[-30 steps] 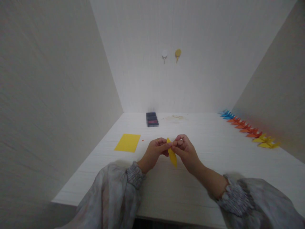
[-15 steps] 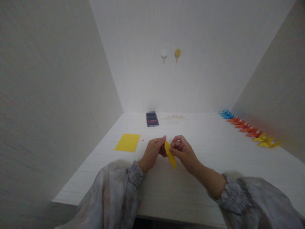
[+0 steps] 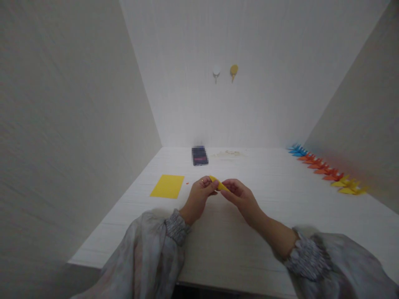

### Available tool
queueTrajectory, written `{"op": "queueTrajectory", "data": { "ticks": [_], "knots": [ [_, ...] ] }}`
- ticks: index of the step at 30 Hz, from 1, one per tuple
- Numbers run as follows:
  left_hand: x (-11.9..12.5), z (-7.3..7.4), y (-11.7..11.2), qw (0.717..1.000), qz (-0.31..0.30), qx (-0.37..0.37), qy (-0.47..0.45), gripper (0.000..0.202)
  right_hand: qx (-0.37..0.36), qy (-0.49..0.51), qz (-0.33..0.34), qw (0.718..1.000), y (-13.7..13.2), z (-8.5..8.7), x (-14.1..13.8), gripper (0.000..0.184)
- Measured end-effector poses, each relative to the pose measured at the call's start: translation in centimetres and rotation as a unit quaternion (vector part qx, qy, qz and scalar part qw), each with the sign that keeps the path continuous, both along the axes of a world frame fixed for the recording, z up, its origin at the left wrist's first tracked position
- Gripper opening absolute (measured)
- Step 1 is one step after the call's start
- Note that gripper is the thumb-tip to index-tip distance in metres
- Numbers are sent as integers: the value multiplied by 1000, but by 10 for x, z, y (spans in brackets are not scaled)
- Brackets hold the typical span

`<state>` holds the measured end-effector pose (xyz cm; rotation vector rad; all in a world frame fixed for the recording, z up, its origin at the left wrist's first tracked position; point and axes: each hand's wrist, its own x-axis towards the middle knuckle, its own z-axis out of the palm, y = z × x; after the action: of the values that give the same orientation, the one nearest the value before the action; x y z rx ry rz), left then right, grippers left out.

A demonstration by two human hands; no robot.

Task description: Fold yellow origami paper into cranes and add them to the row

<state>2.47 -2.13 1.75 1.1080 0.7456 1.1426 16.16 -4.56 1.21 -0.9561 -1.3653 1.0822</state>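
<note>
Grey, gathered-cuff sleeves [image 3: 146, 245] come in from the near side over a pale, wood-grained surface [image 3: 237, 257]. Just beyond the cuffs, the left hand [image 3: 200, 194] and right hand [image 3: 241, 197] meet over one yellow folded paper [image 3: 222, 186], held up between them. By its shape, the folding looks partly done: the piece is already creased into a slim, tapering form, with no spread wings to be seen, so some shaping seems left. It slants from upper left to lower right, bright and matt; much of it is covered, and the layers cannot be counted. Left fingers pinch it around the middle, thumb on top; right fingers are drawn narrow on its lower end.

To the left, a yellow sheet [image 3: 167, 186] lies flat and unworked, with a tiny orange scrap [image 3: 187, 183] just beside it. Along the right side runs a row of folded figures that look finished, wings out: yellow figures [image 3: 344, 182] nearest, then orange-red figures [image 3: 333, 175], then blue figures [image 3: 298, 151] farthest off. Near the back lies a dark object [image 3: 200, 155], too pixelated to identify. On the white back wall [image 3: 187, 108] hang a white hook [image 3: 216, 71] and a gold hook [image 3: 234, 69].
</note>
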Motion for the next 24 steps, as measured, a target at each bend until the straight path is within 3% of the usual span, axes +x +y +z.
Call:
{"op": "queueTrajectory", "data": {
  "ticks": [3,7,11,14,16,24],
  "knots": [
    [2,0,-1,1000,-6,0,-7,21,80,-120,-30,989,-3,2,0,12],
    [5,-1,-3,1000,-4,-29,-12,26,175,-223,-102,954,-6,5,1,13],
    [6,1,-6,998,-25,-56,26,30,274,-327,-146,893,-2,3,8,12],
    [6,5,-8,997,-19,-34,61,29,313,-423,-157,836,3,0,13,14],
    [6,6,-7,996,1,-31,81,27,324,-457,-145,816,6,-1,14,18],
    [0,2,2,997,27,-58,32,15,348,-382,-11,856,7,-5,10,50]
  ]
}}
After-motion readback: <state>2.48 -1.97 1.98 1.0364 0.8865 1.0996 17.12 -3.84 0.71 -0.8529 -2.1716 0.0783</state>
